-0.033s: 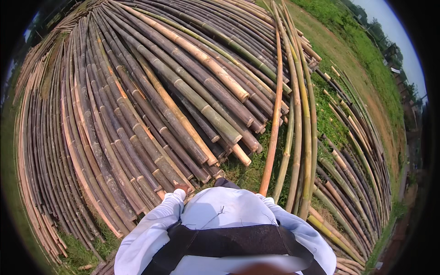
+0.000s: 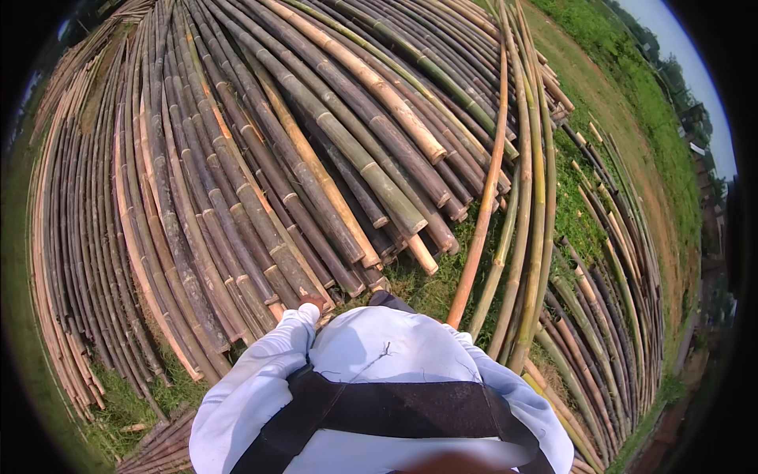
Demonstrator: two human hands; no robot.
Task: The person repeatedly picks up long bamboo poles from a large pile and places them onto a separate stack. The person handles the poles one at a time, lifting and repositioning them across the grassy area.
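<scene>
- Left hand (image 2: 313, 301): lower centre of frame, beside the lower ends of the dark bamboo poles (image 2: 396, 148); finger state and contact cannot be told
- Right hand: out of sight, fingers likewise untold; its white sleeve (image 2: 517, 391) lies lower right of centre
- Dark bamboo poles: fanned from upper left to centre
- Orange-brown pole (image 2: 484, 225): right of centre, lower end meeting the white shirt (image 2: 387, 344)
- Greenish poles (image 2: 538, 237): just right of it

Green grass (image 2: 604, 67) borders brown soil (image 2: 669, 237) at right; dark trees (image 2: 681, 85) stand beyond, at the edge, below blue sky (image 2: 671, 28).
</scene>
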